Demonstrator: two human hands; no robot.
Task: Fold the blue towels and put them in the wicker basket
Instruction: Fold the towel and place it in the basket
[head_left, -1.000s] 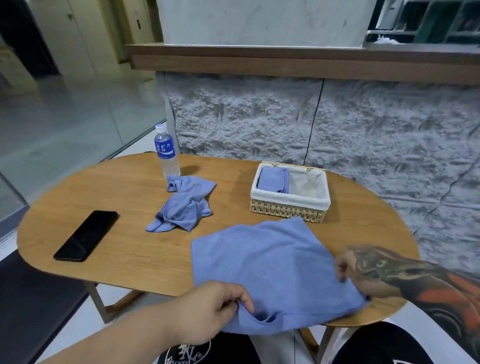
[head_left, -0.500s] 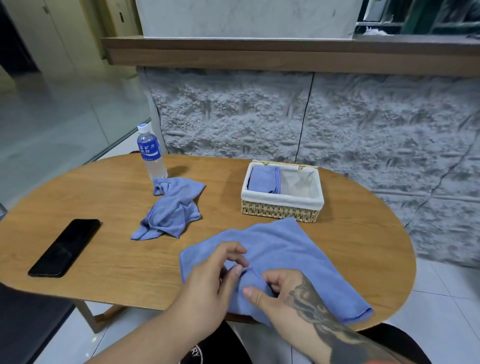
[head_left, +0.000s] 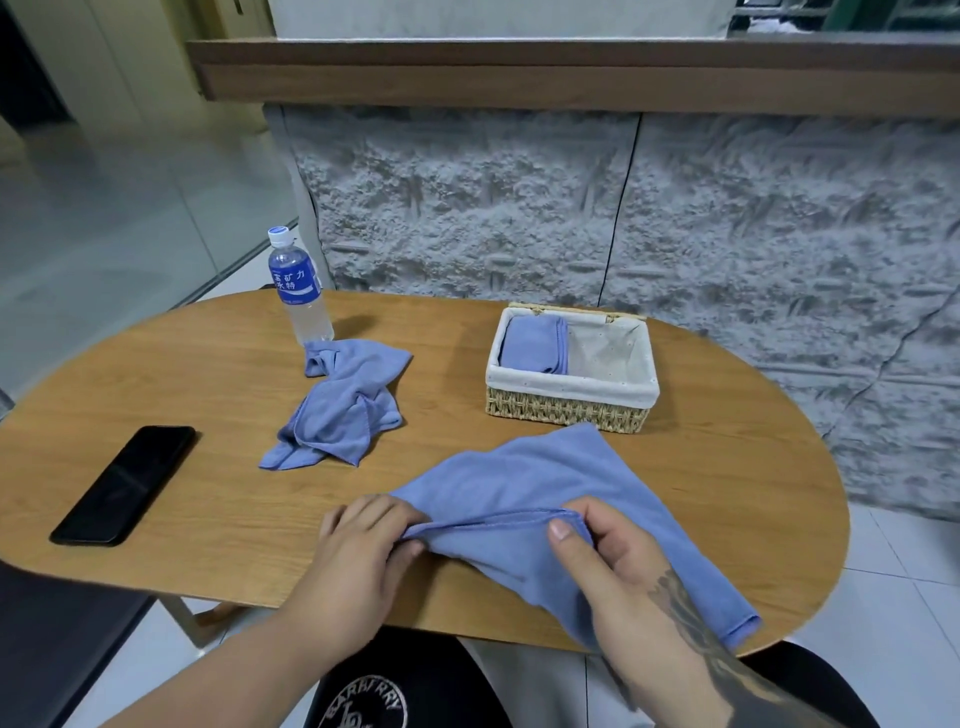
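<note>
One blue towel (head_left: 519, 473) lies spread on the table (head_left: 208, 374) just in front of the wicker basket (head_left: 566, 413); the left hand (head_left: 358, 551) and the right hand (head_left: 613, 556) each pinch its near edge with curled fingers; to fold it well, keep that edge tight and match the corners.

An oval wooden worktop (head_left: 208, 374) stands against a grey, rough-textured wall (head_left: 727, 234); a wooden ledge (head_left: 519, 78) runs along the top of that wall. A clear water bottle (head_left: 298, 288) with a blue label and pale cap stands upright near the worktop's far edge; a black phone (head_left: 123, 484) lies flat near the left end, well apart from the bottle. Pale floor tiles (head_left: 904, 571) show at the right.
</note>
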